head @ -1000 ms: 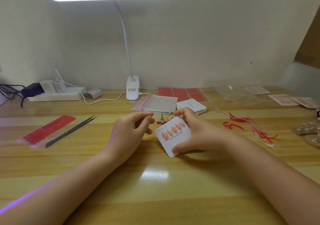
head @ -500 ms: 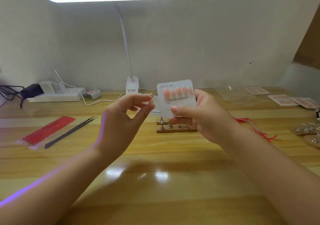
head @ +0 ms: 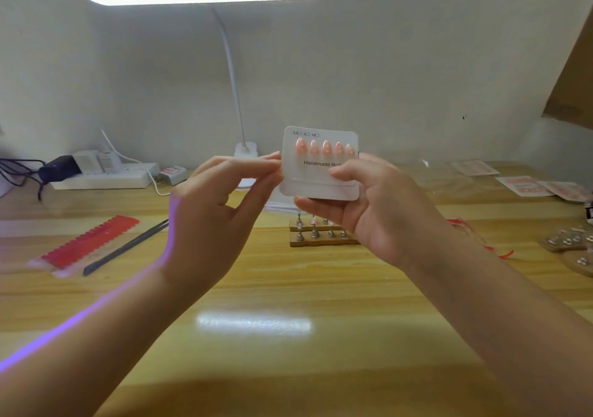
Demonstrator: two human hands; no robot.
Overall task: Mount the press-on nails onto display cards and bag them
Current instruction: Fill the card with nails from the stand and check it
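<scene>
Right hand [head: 369,205] grips one display card [head: 321,185] bearing five pink nails [head: 325,148]; left hand [head: 221,198] pinches its edge.

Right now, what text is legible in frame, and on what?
"Handmade Nai", last letter hidden by the right hand: on the display card, under five pink nails.
"XS", "S", "M" with small boxes: along the card's top edge, only roughly readable.
Red label on the small white box by the power strip: too blurred to read.
Printed cards far right: too blurred to read.
</scene>
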